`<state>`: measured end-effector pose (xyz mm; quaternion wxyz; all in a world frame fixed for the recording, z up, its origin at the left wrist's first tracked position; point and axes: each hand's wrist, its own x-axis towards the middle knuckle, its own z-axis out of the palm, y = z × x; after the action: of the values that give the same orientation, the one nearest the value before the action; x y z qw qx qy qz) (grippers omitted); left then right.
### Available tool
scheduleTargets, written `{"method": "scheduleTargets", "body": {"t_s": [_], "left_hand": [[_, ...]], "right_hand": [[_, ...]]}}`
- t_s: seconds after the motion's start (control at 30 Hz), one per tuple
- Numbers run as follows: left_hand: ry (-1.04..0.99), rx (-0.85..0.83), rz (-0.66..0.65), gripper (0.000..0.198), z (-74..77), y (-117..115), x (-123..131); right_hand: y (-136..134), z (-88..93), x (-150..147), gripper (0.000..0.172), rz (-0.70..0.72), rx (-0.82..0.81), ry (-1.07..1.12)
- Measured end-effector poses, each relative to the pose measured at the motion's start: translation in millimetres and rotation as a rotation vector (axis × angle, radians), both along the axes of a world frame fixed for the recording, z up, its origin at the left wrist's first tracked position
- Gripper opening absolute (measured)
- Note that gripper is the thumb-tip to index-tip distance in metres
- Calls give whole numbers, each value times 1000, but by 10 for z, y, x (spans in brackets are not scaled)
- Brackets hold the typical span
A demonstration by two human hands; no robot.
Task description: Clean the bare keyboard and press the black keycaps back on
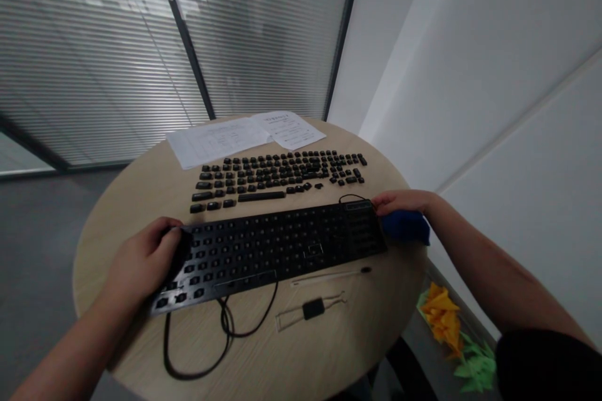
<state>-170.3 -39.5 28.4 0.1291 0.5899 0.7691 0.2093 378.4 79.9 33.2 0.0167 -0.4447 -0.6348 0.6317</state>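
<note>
A black keyboard (282, 244) with its keycaps off spans the space between my hands, its left end nearer to me. My left hand (145, 257) grips the keyboard's left edge, thumb on top. At the far right corner, the fingers of my right hand (399, 202) close on the keyboard's edge, partly hidden. A blue cloth (407, 227) lies under that hand. Loose black keycaps (263, 172) stand in rows behind the keyboard, laid out like a keyboard. The black cable (197, 376) loops out toward me from beneath it.
A wire keycap puller (313, 309) and a thin white brush-like stick (329, 276) lie in front of the keyboard. Printed sheets (226, 138) rest at the back of the round wooden table (108, 219). Orange and green paper shapes (442, 319) are on the floor by the white wall.
</note>
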Motion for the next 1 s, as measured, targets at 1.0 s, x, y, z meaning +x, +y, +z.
{"method": "scheduleTargets", "body": {"t_s": [1.0], "left_hand": [[235,290,-607,63,-447,-227,-173]], "right_hand": [[-765,-244,-204,35,-844,948,-307]]}}
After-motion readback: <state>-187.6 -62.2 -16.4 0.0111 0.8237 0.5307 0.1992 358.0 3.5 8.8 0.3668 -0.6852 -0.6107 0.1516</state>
